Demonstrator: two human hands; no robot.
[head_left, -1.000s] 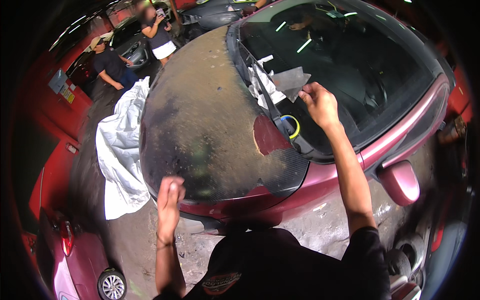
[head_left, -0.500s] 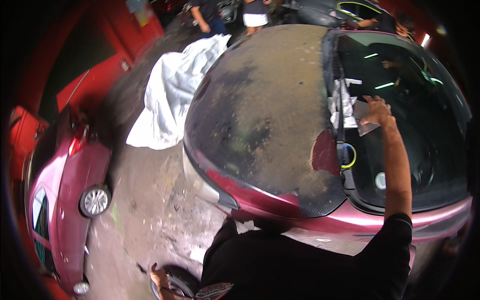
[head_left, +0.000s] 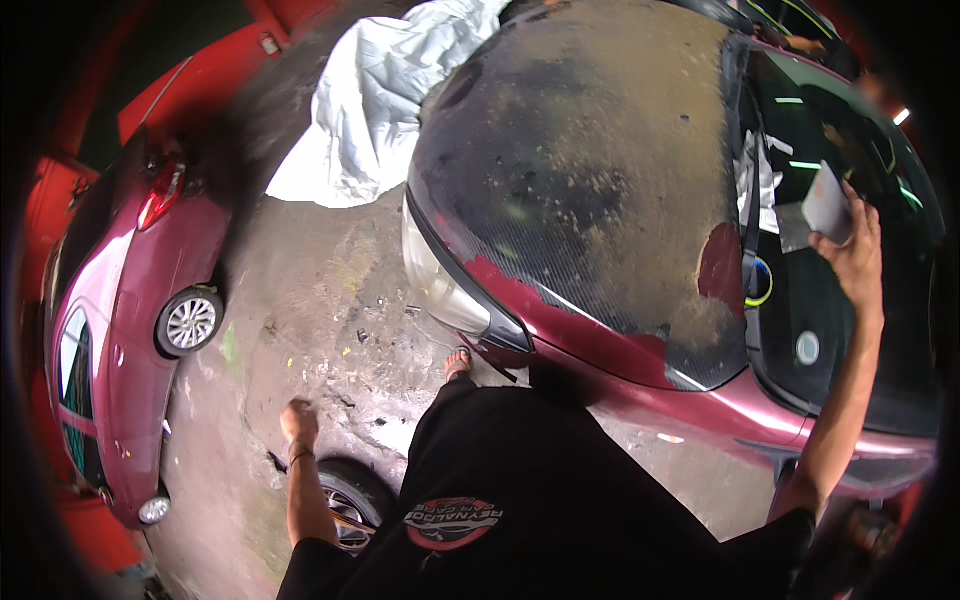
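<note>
My right hand point(head_left: 855, 255) is above the dark windshield point(head_left: 850, 350), its fingers closed on a pale, flat rectangular pad point(head_left: 826, 203); I cannot tell its exact kind. A thin grey sheet point(head_left: 797, 229) lies on the glass just beside that pad. Crumpled white paper point(head_left: 758, 180) is tucked by the wiper at the base of the windshield. My left hand point(head_left: 300, 424) hangs low over the floor, fingers curled in, with nothing visible in it. The car's hood point(head_left: 590, 170) is worn brown and black, showing a carbon-like weave and a maroon patch near the windshield.
A roll of yellow-edged tape point(head_left: 762, 283) and a round white disc point(head_left: 807, 347) are on the windshield. A loose wheel point(head_left: 350, 500) lies by my left arm. Another maroon car point(head_left: 140, 300) stands left. A silver-white cover point(head_left: 360, 100) is spread on the floor beyond.
My right hand has closed on the pale pad and raised it off the windshield. My left hand has swung forward. The view has shifted, with the hood now farther right.
</note>
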